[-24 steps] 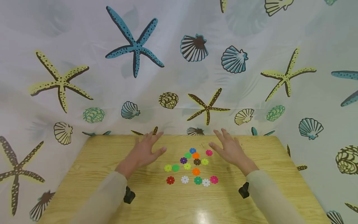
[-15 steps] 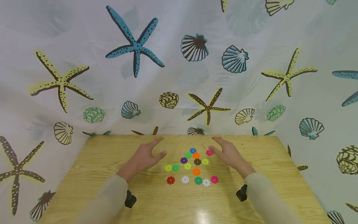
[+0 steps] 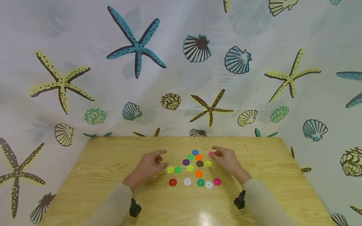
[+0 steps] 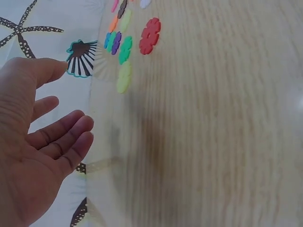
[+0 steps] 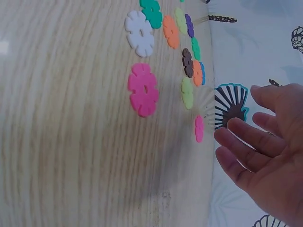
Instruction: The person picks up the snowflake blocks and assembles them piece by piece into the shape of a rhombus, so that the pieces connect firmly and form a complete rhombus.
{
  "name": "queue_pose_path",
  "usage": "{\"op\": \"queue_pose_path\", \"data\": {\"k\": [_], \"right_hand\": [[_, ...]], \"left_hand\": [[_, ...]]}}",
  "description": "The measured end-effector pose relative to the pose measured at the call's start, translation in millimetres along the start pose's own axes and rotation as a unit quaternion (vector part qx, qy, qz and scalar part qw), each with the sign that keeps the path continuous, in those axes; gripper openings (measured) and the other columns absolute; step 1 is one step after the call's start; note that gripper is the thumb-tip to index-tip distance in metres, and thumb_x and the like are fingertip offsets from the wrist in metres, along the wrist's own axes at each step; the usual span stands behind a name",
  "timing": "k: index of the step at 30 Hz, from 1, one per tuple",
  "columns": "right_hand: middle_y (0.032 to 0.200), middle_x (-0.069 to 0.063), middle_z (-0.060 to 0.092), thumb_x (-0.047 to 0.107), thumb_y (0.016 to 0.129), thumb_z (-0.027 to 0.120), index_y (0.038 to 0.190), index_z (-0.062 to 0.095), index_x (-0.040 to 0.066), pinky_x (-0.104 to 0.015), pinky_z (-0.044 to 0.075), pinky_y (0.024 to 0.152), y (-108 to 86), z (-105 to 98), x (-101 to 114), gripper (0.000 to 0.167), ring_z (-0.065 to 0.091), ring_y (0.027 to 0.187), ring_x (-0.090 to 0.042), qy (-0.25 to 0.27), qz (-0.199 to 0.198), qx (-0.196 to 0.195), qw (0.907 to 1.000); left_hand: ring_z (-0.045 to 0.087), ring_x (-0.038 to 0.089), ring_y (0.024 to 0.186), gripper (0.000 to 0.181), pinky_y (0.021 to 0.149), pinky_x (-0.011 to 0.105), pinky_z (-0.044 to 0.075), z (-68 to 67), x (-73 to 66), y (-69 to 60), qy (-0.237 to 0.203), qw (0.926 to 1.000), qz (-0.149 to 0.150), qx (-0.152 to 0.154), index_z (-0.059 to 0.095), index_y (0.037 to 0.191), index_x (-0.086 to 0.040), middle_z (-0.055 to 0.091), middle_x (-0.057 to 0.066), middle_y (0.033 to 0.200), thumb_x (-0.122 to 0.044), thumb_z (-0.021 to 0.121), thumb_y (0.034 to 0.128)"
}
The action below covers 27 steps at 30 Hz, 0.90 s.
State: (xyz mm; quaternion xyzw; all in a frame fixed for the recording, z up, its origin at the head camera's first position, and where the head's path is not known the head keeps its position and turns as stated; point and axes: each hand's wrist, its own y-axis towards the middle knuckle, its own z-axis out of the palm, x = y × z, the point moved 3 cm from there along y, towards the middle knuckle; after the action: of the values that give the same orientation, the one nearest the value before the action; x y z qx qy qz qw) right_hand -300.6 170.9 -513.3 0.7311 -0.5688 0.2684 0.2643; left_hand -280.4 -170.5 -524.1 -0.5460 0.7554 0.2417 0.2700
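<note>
Several notched, flower-shaped plastic discs lie flat on the wooden table in the head view, among them a red disc [image 3: 172,182], a purple disc [image 3: 186,162] and a blue disc [image 3: 195,152]. My left hand [image 3: 148,164] hovers left of the group, fingers loosely bent and holding nothing; its thumb tip is near a yellow disc [image 3: 170,169]. On the other side, my right hand [image 3: 227,160] hovers with relaxed fingers, its thumb partly covering the far pink disc [image 3: 211,153] in the head view. The right wrist view shows that pink disc [image 5: 199,128] apart from the fingers.
Wooden table [image 3: 181,204] runs back to a white curtain [image 3: 175,75] printed with starfish and shells, which also encloses both sides. A black wrist camera [image 3: 135,208] sits under the left cuff, another black camera [image 3: 239,200] under the right.
Both hands have lowered and drawn slightly toward the person, their fingers going from spread to loosely bent. The right hand has come in over the far pink disc. The discs stay put.
</note>
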Motion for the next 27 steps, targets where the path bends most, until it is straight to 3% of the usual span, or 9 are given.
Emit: {"op": "queue_pose_path", "data": {"k": [7,14,27], "right_hand": [[0.108,-0.014,0.077,0.019,0.101,0.072,0.14,0.066,0.001,-0.039,0.061,0.083,-2.8,12,-10,0.043,0.071,0.094,-0.025,0.007,0.022,0.008,0.9997],[0.091,-0.007,0.069,0.015,0.098,0.075,0.131,0.072,0.001,-0.028,0.049,0.07,-5.0,21,-18,0.036,0.057,0.079,-0.017,0.015,0.022,0.032,0.9991],[0.08,-0.002,0.06,0.014,0.095,0.078,0.13,0.073,0.001,-0.024,0.039,0.063,-1.5,33,-27,0.038,0.047,0.07,-0.013,-0.004,-0.004,0.048,0.9988]], "left_hand": [[0.059,0.014,0.083,0.05,0.077,0.033,0.053,12.0,4.5,-1.4,0.0,1.0,0.0,0.002,0.065,0.141,-0.002,0.07,0.011,0.1,-0.022,0.077,0.0965],[0.052,0.011,0.077,0.05,0.072,0.028,0.047,26.0,16.0,-1.0,0.014,0.9998,-0.002,0.01,0.066,0.139,-0.005,0.064,0.002,0.091,-0.02,0.079,0.094],[0.044,0.014,0.076,0.044,0.067,0.027,0.038,38.8,22.1,1.5,0.014,0.9998,-0.012,0.007,0.073,0.133,-0.009,0.056,0.004,0.086,-0.02,0.083,0.0912]]}}
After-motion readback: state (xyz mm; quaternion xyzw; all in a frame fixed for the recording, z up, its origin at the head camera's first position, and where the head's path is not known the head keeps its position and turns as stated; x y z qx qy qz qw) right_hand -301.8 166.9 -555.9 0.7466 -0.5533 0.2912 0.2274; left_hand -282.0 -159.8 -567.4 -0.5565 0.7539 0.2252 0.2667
